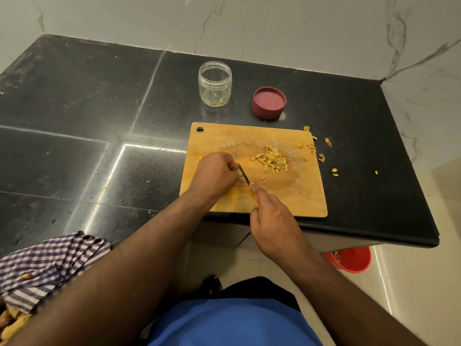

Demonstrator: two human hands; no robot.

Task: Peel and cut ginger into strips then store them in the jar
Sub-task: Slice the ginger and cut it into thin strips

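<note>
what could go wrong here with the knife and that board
The left hand holds the ginger right against the knife blade, so a slip by the right hand might nick its fingers. The cutting board sits at the counter's near edge and could tip under pressure. The ginger strips may scatter, as scraps already have.

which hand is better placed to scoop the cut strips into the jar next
Left, probably. The left hand only steadies a ginger piece and is on the same side as the jar. The right hand grips the knife. The strips lie within either hand's reach.
</note>
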